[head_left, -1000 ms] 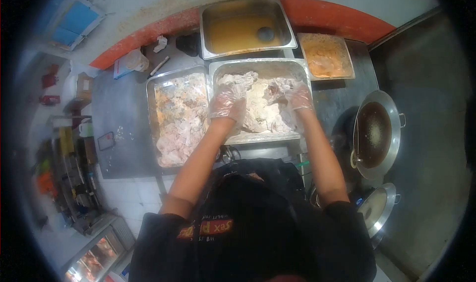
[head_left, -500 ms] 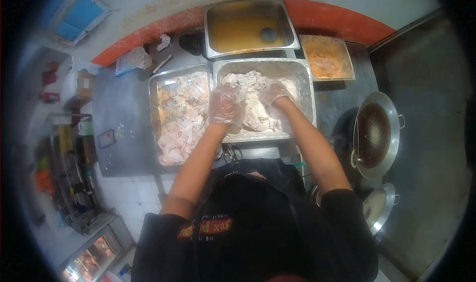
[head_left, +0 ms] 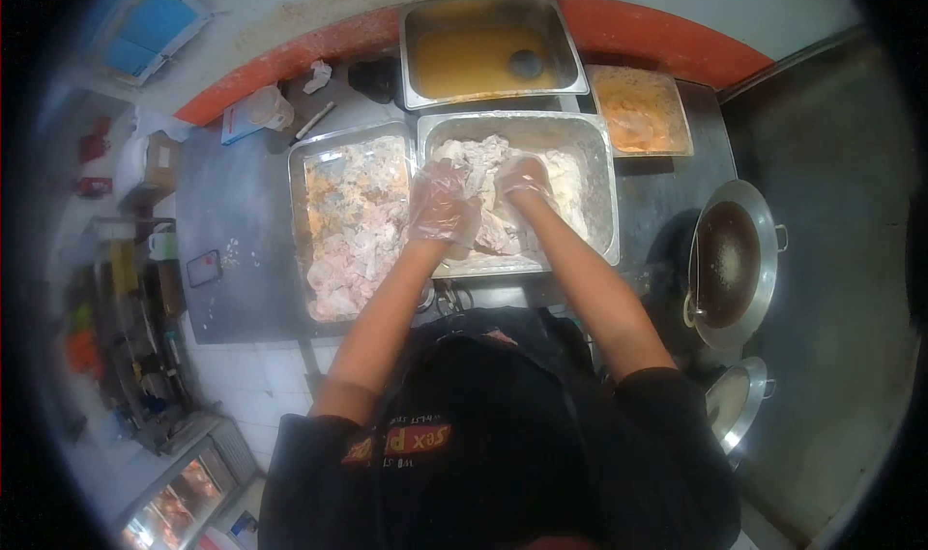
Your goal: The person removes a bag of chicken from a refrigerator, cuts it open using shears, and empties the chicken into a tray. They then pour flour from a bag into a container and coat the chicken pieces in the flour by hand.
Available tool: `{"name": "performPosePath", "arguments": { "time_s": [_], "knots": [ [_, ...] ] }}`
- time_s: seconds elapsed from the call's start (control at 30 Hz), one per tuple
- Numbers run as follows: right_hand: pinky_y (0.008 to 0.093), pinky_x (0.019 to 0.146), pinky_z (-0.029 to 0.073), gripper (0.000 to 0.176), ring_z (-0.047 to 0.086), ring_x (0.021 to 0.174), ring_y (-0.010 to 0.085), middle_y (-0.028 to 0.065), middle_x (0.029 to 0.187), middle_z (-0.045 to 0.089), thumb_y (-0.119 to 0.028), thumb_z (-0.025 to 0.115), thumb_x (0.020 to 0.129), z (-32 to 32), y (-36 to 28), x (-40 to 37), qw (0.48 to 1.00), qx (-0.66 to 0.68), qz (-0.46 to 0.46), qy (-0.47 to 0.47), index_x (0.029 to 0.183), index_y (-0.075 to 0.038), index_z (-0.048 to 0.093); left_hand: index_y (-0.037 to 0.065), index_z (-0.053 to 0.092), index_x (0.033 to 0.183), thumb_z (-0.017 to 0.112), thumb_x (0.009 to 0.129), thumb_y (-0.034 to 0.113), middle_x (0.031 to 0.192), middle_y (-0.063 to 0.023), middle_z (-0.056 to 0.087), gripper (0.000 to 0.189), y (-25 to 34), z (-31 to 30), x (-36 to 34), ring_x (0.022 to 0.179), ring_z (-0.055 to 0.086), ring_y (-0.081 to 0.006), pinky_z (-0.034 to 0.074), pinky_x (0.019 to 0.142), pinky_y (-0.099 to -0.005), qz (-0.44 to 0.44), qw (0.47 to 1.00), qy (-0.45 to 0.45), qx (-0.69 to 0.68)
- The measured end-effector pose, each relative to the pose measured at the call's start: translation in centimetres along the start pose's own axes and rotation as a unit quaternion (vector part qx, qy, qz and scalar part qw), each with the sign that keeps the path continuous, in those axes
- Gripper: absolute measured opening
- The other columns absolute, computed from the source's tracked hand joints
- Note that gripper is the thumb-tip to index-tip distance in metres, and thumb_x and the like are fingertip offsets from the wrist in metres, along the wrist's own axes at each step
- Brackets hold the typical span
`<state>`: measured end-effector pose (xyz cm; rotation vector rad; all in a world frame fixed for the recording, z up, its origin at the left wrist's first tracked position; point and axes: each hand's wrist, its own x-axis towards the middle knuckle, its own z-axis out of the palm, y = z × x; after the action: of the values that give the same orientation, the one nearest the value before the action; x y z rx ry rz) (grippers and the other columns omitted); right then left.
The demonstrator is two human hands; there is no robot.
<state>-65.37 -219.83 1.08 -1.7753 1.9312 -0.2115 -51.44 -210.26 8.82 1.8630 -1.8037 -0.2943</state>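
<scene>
Both hands wear clear plastic gloves and are inside a deep metal pan of flour-coated pieces. My left hand is at the pan's left side, against the coated pieces; its fingers are blurred under the glove. My right hand presses into the floury heap near the middle, its fingertips hidden. Loose white flour shows to the right of it. Left of the pan, a shallow metal tray holds pale, lightly floured pieces, touched by neither hand.
Behind the pan stands a metal container of yellowish liquid with a dark round object. An orange-coloured tray is at the back right. Two wide pans, one of dark liquid, stand at the right. A white tub sits back left.
My right hand has moved left, closer to my left hand, uncovering more flour at the right of the pan. My left hand has barely moved.
</scene>
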Motion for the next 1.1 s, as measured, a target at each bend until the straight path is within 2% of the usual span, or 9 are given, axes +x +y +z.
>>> {"name": "performPosePath", "arguments": {
  "time_s": [0.1, 0.2, 0.43, 0.53, 0.73, 0.83, 1.0, 1.03, 1.1],
  "knots": [
    [0.0426, 0.079, 0.051, 0.032, 0.065, 0.088, 0.0354, 0.021, 0.093, 0.066, -0.029, 0.06, 0.076, -0.6, 0.0, 1.1, 0.988, -0.084, -0.11, -0.064, 0.09, -0.002, 0.069, -0.001, 0.054, 0.106, 0.073, 0.064, 0.024, 0.101, -0.0228, 0.056, 0.053, 0.1, -0.1, -0.2, 0.097, 0.054, -0.0392, 0.046, 0.084, -0.045, -0.021, 1.0, -0.011, 0.004],
    [0.0457, 0.083, 0.049, 0.032, 0.063, 0.094, 0.0362, 0.0221, 0.099, 0.065, -0.029, 0.057, 0.082, -0.6, -0.9, 0.0, 0.997, -0.031, 0.005, -0.069, 0.096, -0.002, 0.068, 0.007, 0.061, 0.115, 0.066, 0.072, 0.039, 0.117, -0.0145, 0.054, 0.053, 0.0, -0.5, 0.3, 0.115, 0.046, -0.0309, 0.035, 0.101, -0.0396, -0.068, 0.989, -0.127, 0.017],
    [0.043, 0.078, 0.051, 0.039, 0.065, 0.087, 0.037, 0.0226, 0.09, 0.066, -0.036, 0.063, 0.075, 1.3, 7.0, 7.3, 0.997, -0.079, -0.024, 0.013, 0.086, 0.001, 0.069, 0.007, 0.063, 0.105, 0.063, 0.077, 0.034, 0.113, -0.0118, 0.056, 0.04, -1.2, 1.6, -0.6, 0.111, 0.05, -0.0254, 0.041, 0.093, -0.0391, -0.051, 0.997, -0.045, 0.046],
    [0.0425, 0.072, 0.052, 0.042, 0.065, 0.08, 0.0371, 0.0216, 0.082, 0.067, -0.04, 0.067, 0.073, -1.4, 9.0, 7.0, 0.999, -0.008, -0.046, 0.017, 0.078, 0.001, 0.069, 0.002, 0.06, 0.107, 0.065, 0.073, 0.034, 0.107, -0.0198, 0.056, 0.047, -2.9, 4.0, -0.5, 0.103, 0.054, -0.0348, 0.042, 0.092, -0.0402, -0.082, 0.977, -0.018, -0.197],
    [0.0424, 0.064, 0.051, 0.043, 0.065, 0.071, 0.0362, 0.0229, 0.073, 0.065, -0.039, 0.077, 0.065, -5.0, 5.3, 0.8, 0.995, 0.044, -0.057, 0.067, 0.07, 0.002, 0.067, 0.007, 0.06, 0.105, 0.057, 0.08, 0.034, 0.106, -0.0134, 0.059, 0.038, -0.5, 2.4, 0.3, 0.101, 0.057, -0.0273, 0.045, 0.091, -0.0375, 0.047, 0.985, -0.065, 0.15],
    [0.0425, 0.063, 0.05, 0.045, 0.064, 0.066, 0.0365, 0.0237, 0.069, 0.063, -0.04, 0.078, 0.062, -3.5, 6.7, -0.9, 0.98, 0.051, -0.147, 0.122, 0.067, 0.003, 0.066, 0.006, 0.061, 0.105, 0.058, 0.078, 0.03, 0.111, -0.0159, 0.059, 0.036, 0.9, 2.3, -0.6, 0.103, 0.057, -0.0306, 0.045, 0.091, -0.0388, 0.015, 0.993, 0.039, 0.109],
    [0.043, 0.062, 0.049, 0.043, 0.063, 0.062, 0.0368, 0.0243, 0.065, 0.061, -0.038, 0.077, 0.065, -4.4, 4.9, -1.3, 0.992, 0.071, -0.07, 0.073, 0.063, 0.003, 0.064, 0.005, 0.058, 0.12, 0.059, 0.079, 0.032, 0.122, -0.019, 0.056, 0.049, 2.7, -0.5, 2.9, 0.114, 0.052, -0.0323, 0.04, 0.101, -0.0403, -0.144, 0.963, -0.225, -0.049],
    [0.0427, 0.061, 0.049, 0.039, 0.063, 0.064, 0.0365, 0.0248, 0.066, 0.061, -0.034, 0.075, 0.067, -4.5, 5.4, -1.0, 0.988, 0.024, -0.102, 0.11, 0.063, 0.003, 0.064, 0.005, 0.054, 0.126, 0.059, 0.081, 0.034, 0.126, -0.0189, 0.053, 0.054, -0.7, 4.4, 1.5, 0.116, 0.051, -0.0329, 0.037, 0.104, -0.0398, -0.016, 0.996, -0.048, -0.073],
    [0.043, 0.061, 0.049, 0.037, 0.063, 0.065, 0.0364, 0.025, 0.067, 0.062, -0.032, 0.075, 0.067, -4.8, 5.6, 1.2, 0.986, 0.04, -0.107, 0.122, 0.064, 0.003, 0.064, 0.007, 0.053, 0.128, 0.054, 0.086, 0.03, 0.135, -0.0178, 0.046, 0.048, 1.4, 2.1, 3.5, 0.12, 0.048, -0.0324, 0.033, 0.108, -0.0384, -0.152, 0.95, -0.093, -0.259]
  ]
}}
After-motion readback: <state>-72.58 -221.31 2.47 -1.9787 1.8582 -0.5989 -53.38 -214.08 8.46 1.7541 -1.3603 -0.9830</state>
